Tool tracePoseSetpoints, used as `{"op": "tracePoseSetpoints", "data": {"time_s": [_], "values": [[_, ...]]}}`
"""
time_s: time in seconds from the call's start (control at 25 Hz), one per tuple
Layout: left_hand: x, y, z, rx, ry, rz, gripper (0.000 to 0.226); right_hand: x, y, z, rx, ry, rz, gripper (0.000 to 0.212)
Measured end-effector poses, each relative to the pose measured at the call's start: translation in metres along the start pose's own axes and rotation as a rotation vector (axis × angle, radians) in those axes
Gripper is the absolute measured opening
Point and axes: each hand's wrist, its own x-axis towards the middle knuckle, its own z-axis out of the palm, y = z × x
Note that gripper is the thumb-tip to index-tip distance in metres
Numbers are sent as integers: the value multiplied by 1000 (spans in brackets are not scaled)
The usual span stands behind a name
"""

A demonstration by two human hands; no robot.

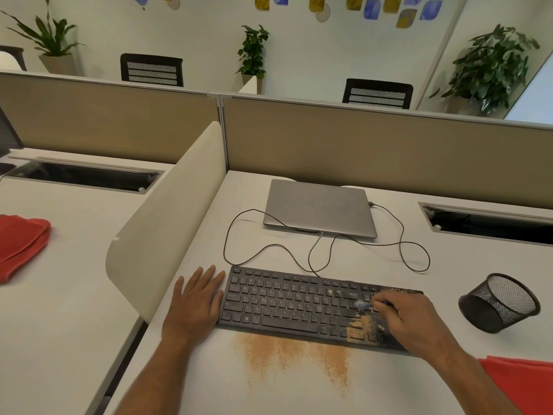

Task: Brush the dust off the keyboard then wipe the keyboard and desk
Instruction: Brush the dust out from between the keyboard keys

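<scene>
A black keyboard (287, 304) lies on the white desk (245, 393). Tan dust (363, 327) covers its right-hand keys, and more tan dust (299, 357) is spread over the desk in front of it. My right hand (413, 319) pinches a small blue brush (366, 305), whose bristles touch the keys right of centre. My left hand (194, 304) rests flat on the desk, fingers straight, against the keyboard's left end. A red cloth (520, 381) lies at the desk's near right corner.
A shut grey laptop (320, 208) sits behind the keyboard, with a black cable (416, 259) looping between them. A black mesh cup (499, 304) lies tipped at the right. A curved divider (167, 223) borders the desk at the left; another red cloth (21, 244) lies beyond it.
</scene>
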Motion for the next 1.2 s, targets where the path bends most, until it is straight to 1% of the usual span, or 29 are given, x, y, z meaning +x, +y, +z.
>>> {"op": "tracePoseSetpoints", "data": {"time_s": [0.08, 0.2, 0.24, 0.32, 0.4, 0.44, 0.52, 0.56, 0.64, 0.72, 0.76, 0.84, 0.88, 0.96, 1.04, 1.16, 1.2], "values": [[0, 1, 0, 7, 1, -3, 73, -4, 1, -2, -14, -32, -2, 15], [0, 0, 0, 2, 6, -2, 73, -5, 3, -8, 37, 52, 13, 14], [0, 0, 0, 3, 5, -1, 74, -5, 2, -8, 36, 53, 6, 13], [0, 0, -1, 5, 2, -2, 75, -8, 1, -5, 6, -16, -16, 14], [0, 1, -2, -4, 7, -3, 75, -10, 3, -5, 17, -64, -8, 20], [0, 1, -2, -4, 8, -4, 75, -10, 5, -6, 39, -40, -4, 21], [-1, 1, -1, 5, 1, -2, 75, -11, 6, -7, 49, 52, -6, 16], [-1, 1, -2, 5, -1, 0, 75, -10, 5, -7, 39, 62, -4, 14], [-1, 1, -2, -4, 0, 0, 75, -12, 4, -4, 12, 8, -9, 15], [-1, 2, -2, -2, 1, -2, 75, -13, 7, -3, 23, -23, -7, 22], [-1, 2, -2, 1, 1, -2, 75, -12, 8, -4, 42, -1, -1, 23], [-1, 1, -2, 1, -2, -1, 75, -12, 8, -7, 66, 74, 19, 17], [-1, 1, -2, 3, -3, 0, 76, -13, 7, -7, 59, 86, 24, 13], [-1, 1, -3, 0, -3, 1, 76, -15, 7, -5, 24, 13, 28, 13], [-1, 2, -3, -2, -5, 2, 76, -17, 8, -5, 38, -39, 31, 19], [-1, 3, -3, 6, -3, -1, 77, -21, 8, -8, 84, 33, 25, 16], [-1, 2, -3, 6, -2, -3, 77, -23, 6, -7, 77, 25, 27, 15]]}}
